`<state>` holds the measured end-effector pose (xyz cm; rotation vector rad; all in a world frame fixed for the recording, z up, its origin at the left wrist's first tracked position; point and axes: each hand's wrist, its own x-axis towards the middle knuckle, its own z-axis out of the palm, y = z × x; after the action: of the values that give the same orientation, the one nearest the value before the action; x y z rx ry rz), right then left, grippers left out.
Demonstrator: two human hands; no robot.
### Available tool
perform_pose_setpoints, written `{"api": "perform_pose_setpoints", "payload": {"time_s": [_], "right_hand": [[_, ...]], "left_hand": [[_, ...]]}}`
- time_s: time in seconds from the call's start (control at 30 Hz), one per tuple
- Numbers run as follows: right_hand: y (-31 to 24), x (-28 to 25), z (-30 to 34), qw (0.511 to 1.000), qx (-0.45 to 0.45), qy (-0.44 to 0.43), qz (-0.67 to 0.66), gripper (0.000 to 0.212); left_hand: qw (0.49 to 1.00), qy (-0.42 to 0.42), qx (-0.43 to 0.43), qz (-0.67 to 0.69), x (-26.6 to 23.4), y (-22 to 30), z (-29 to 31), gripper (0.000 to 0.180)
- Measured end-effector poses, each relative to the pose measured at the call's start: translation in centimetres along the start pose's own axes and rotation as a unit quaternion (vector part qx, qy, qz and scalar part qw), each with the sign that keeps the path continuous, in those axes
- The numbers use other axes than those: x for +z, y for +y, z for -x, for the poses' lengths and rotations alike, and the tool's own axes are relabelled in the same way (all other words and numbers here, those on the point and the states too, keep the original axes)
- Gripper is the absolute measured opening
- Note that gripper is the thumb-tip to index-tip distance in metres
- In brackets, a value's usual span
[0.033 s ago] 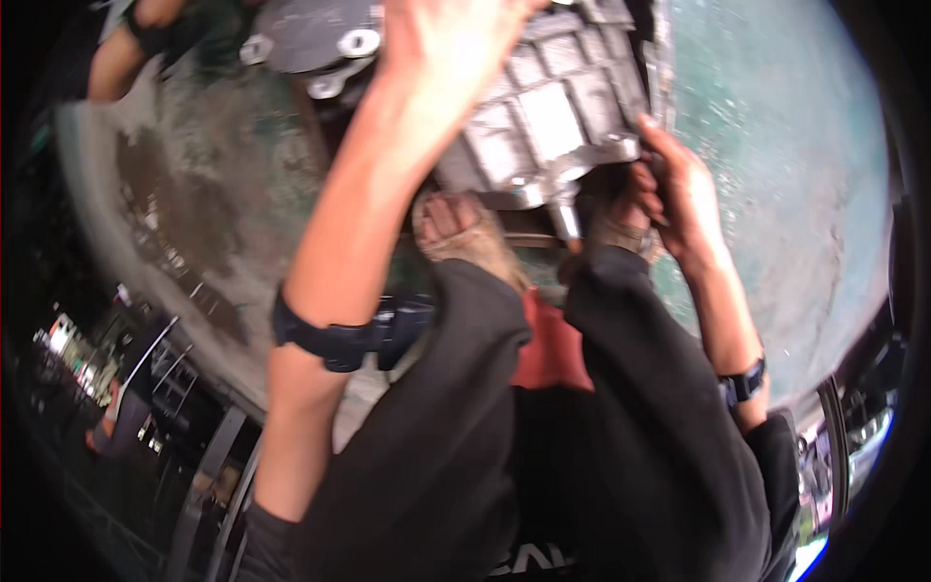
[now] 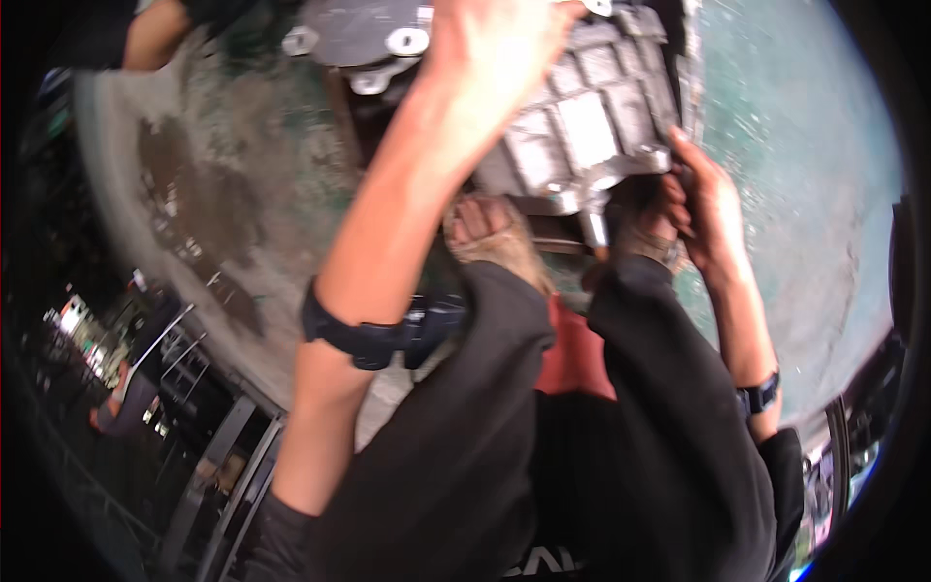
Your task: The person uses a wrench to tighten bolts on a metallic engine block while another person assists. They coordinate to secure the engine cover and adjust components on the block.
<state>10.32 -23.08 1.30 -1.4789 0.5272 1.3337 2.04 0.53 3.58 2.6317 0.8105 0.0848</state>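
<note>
A silvery ribbed metal casting [image 2: 587, 126] lies at the top of the view, with bolt lugs and a stub along its near edge. My left hand [image 2: 499, 39] reaches over its left side; glare and the frame's top edge hide most of the fingers. At the casting's near right corner, my right hand [image 2: 703, 199] has one finger up against the edge and the others curled in below the lug. Left of the casting is a grey rounded metal part [image 2: 364, 34] with holed lugs, partly covered by my left hand.
My feet in sandals [image 2: 495, 233] are close to the casting's near edge. Something red [image 2: 577, 354] is between my legs. Another person's arm [image 2: 155, 34] shows at top left. Metal frames [image 2: 208, 466] stand at lower left. The green floor [image 2: 795, 194] is worn.
The whole picture has shifted a little to the right and slightly down. My hands keep about the same places on the casting.
</note>
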Motion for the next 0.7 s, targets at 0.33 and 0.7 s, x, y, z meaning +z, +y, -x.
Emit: {"api": "perform_pose_setpoints", "payload": {"time_s": [0.33,0.7], "right_hand": [[2.0,-1.9,-2.1,1.0,-0.008,0.004,-0.021,0.024],[2.4,-2.5,-2.6,0.999,-0.044,-0.018,0.017,0.026]], "left_hand": [[0.993,0.071,0.031,-0.086,3.7,0.7,0.2,0.016],[0.997,0.056,0.002,0.047,5.1,0.4,0.4,0.025]]}}
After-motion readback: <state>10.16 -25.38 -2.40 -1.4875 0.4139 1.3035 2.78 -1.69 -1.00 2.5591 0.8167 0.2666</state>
